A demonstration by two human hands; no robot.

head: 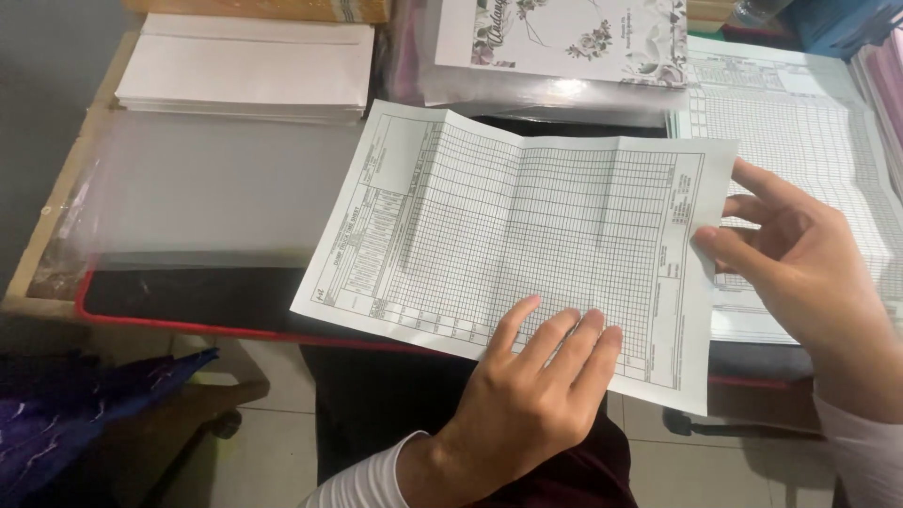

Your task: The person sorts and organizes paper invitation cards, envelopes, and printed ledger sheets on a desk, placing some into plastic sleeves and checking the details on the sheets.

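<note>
I see the desk point(56, 202) under everything, its dark mat edged in red. A clear plastic sleeve point(207, 193) lies flat on the left of it, mouth to the left, and I can't tell if anything is inside. More clear sleeves at top centre hold floral-printed cards point(564, 33). The gridded form sheet point(527, 240), creased into panels, sits at centre, overhanging the near edge. My left hand point(527, 404) lies on its near edge, fingers flat and close together. My right hand point(800, 263) pinches its right edge between thumb and fingers. A stack of white envelopes point(249, 66) rests top left; more gridded forms point(800, 132) lie at right.
</note>
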